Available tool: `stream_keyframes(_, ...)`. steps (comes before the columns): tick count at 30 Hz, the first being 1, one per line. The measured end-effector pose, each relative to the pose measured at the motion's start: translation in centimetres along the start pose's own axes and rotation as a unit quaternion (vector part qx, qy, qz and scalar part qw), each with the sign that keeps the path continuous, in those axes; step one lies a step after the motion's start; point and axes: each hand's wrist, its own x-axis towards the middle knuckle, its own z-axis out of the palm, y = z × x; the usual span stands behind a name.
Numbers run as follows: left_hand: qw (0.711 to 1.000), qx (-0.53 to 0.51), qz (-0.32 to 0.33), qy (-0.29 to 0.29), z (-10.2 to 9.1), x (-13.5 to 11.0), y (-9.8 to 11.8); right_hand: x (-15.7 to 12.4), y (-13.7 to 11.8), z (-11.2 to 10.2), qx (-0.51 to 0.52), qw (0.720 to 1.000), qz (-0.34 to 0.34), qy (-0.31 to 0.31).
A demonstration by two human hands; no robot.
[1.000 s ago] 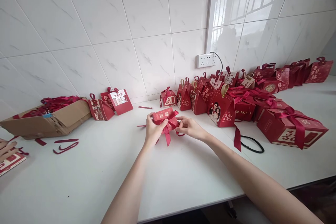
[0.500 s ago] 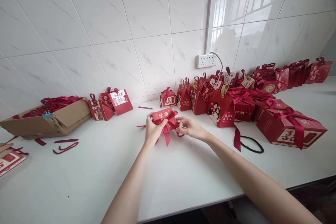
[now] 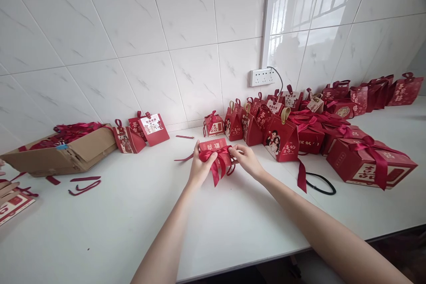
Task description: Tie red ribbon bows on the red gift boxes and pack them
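A small red gift box point(image 3: 212, 145) with pale lettering sits in front of me on the white table. My left hand point(image 3: 200, 167) is closed around its left side, thumb pressing on the satin bow. The red ribbon point(image 3: 215, 175) is tied across the box, its tails hanging over the near side. At the right end of the bow, my right hand point(image 3: 247, 159) pinches the ribbon between thumb and fingers. A thin dark red cord point(image 3: 230, 169) loops out below the right fingers. The underside of the box is hidden.
A cardboard box point(image 3: 80, 159) full of red ribbons stands left, with cord scraps point(image 3: 84, 185) before it. Another person's hand point(image 3: 6, 193) holds a red box at the left edge. Many finished red boxes point(image 3: 369, 164) line the right; a black loop point(image 3: 324, 184) lies near them.
The box and both my hands have shifted slightly right, and the box is turned a little. My right fingers have moved up onto the bow's right end. The other person's hand has come further into view.
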Motion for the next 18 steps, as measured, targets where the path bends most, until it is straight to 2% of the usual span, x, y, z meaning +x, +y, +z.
stream_keyframes(5,0.996,0.018,0.069,0.056,0.0,-0.1,0.1,0.1,0.2,-0.1,-0.017,1.0,-0.019,0.001)
stream_keyframes(8,0.994,-0.015,0.077,0.073,-0.1,-0.1,0.0,0.2,0.4,-0.2,-0.027,0.999,-0.026,0.004)
stream_keyframes(13,0.995,-0.053,0.071,0.045,-0.2,0.3,-0.7,0.3,0.5,-0.2,-0.026,0.999,-0.024,0.008)
stream_keyframes(18,0.994,-0.001,0.097,0.06,-0.2,0.5,-1.2,0.4,0.6,-0.3,-0.019,1.0,-0.02,0.007)
